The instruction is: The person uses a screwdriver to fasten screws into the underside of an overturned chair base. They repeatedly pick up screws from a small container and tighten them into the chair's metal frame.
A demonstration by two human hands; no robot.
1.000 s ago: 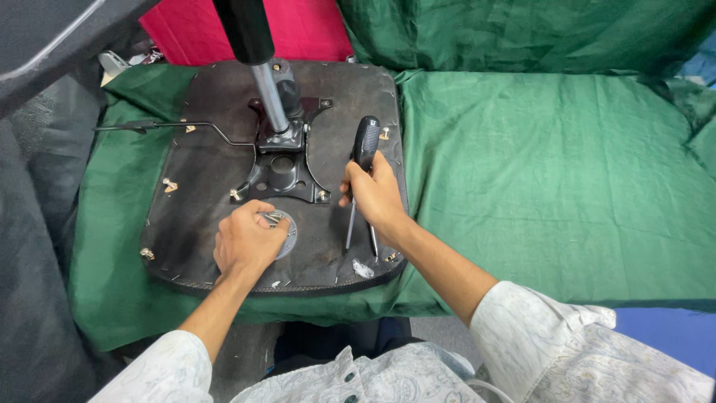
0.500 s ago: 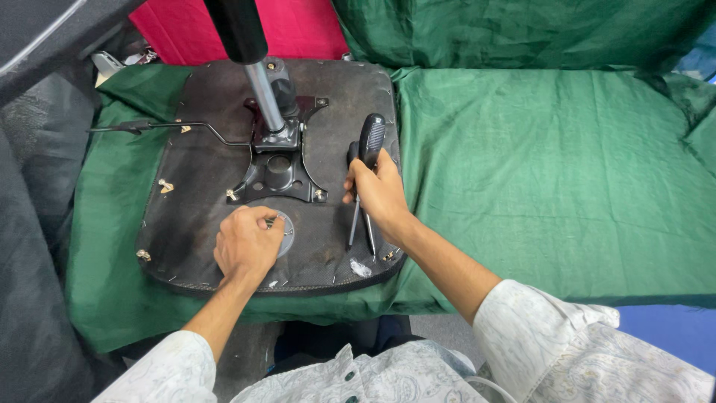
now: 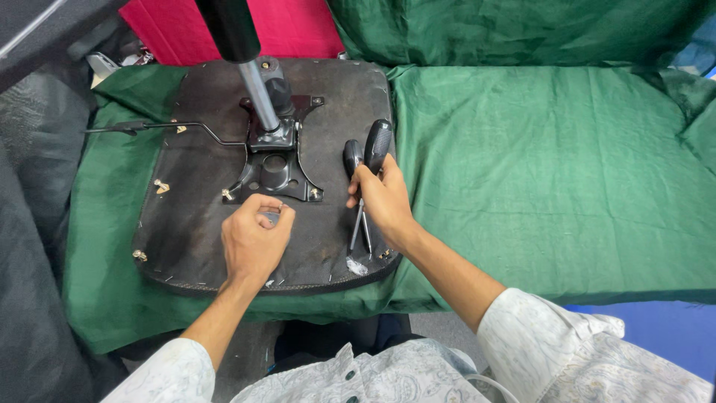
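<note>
On the upturned chair seat [image 3: 194,216], near its front right corner, the right hand [image 3: 384,201] has its grip closed around two black-handled screwdrivers [image 3: 369,160], held together with handles pointing away from the person and thin shafts running back under the palm toward the seat's near edge. Just to the left, the left hand [image 3: 253,239] rests on the seat underside with fingers curled in, thumb and forefinger pinched on something small; what it is cannot be told. Between and beyond the two hands sits the black metal mounting plate [image 3: 276,168], with the gas cylinder [image 3: 250,67] rising from it toward the camera and a thin lever [image 3: 160,127] reaching out left. Small screws [image 3: 160,185] dot the seat's left side. The seat lies on a green cloth [image 3: 537,172], which spreads wide and bare to the right. Both forearms come in from below, sleeves pushed back, the right wrist bent slightly inward.
</note>
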